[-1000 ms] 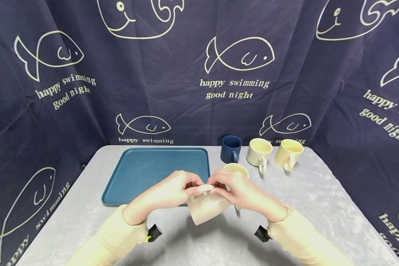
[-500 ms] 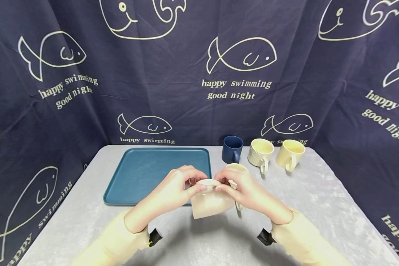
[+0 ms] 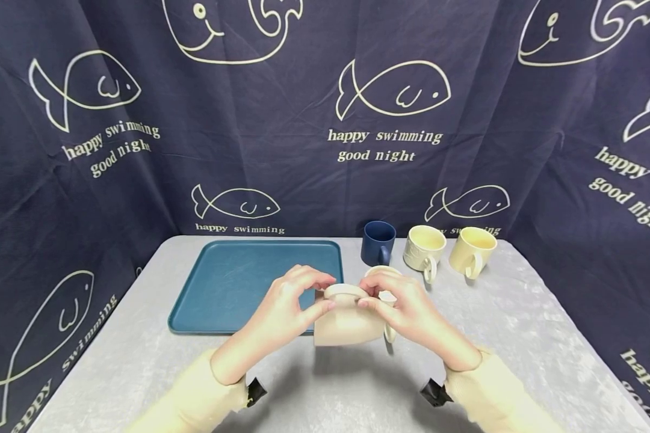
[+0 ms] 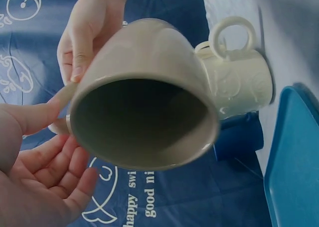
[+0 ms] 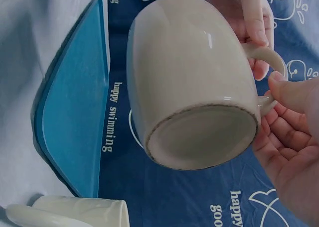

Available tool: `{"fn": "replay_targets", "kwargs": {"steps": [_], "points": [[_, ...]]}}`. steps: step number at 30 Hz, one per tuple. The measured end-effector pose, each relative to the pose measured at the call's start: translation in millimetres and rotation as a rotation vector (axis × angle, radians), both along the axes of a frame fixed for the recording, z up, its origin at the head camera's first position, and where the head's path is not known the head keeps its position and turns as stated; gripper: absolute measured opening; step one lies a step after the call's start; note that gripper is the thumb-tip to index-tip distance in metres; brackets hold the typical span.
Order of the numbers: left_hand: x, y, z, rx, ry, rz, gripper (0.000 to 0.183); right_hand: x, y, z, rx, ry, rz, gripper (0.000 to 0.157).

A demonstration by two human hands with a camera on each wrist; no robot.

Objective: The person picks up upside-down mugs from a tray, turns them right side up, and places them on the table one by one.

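Both hands pinch the handle of a beige mug, which hangs on its side over the grey table with the handle on top. My left hand is at the handle's left end, thumb in front and fingers behind. At the right end, my right hand has thumb and fingertips on it. The mug's mouth faces left, dark inside, in the left wrist view. Its dark-edged round base shows in the right wrist view. A cream mug stands behind, partly hidden by my right hand.
A blue rectangular tray lies at the left of the table. Along the back right stand a navy mug, a cream embossed mug and a pale yellow mug. A dark fish-print curtain surrounds the table.
The mug has turned from a slant to nearly level and risen slightly. Both hands have moved a little farther apart along the handle. The other mugs and the tray stay in place.
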State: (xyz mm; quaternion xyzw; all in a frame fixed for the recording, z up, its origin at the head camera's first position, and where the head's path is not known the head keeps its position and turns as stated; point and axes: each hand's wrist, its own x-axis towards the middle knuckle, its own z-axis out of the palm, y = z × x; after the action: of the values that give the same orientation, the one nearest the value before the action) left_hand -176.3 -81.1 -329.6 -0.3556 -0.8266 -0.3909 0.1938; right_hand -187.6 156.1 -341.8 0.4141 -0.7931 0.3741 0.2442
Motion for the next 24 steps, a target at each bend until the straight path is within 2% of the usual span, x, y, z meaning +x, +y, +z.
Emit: {"fn": "replay_targets", "kwargs": {"steps": [7, 14, 18, 24], "points": [[-2.5, 1, -4.9, 0.032, 0.076, -0.008, 0.027, 1.0, 1, -4.5, -0.058, -0.008, 0.011, 0.023], [-7.3, 3, -9.3, 0.114, 0.167, -0.019, 0.02, 1.6, 0, -9.8, -0.133, 0.041, 0.004, 0.025], [-8.5, 4, -12.0, 0.159, 0.209, -0.041, 0.018, 3.6, 0, -12.5, -0.127, -0.001, -0.041, 0.027], [-9.7, 3, -14.2, 0.176, 0.213, -0.059, 0.017, 6.3, 0, -13.4, -0.117, -0.064, -0.071, 0.025]]}}
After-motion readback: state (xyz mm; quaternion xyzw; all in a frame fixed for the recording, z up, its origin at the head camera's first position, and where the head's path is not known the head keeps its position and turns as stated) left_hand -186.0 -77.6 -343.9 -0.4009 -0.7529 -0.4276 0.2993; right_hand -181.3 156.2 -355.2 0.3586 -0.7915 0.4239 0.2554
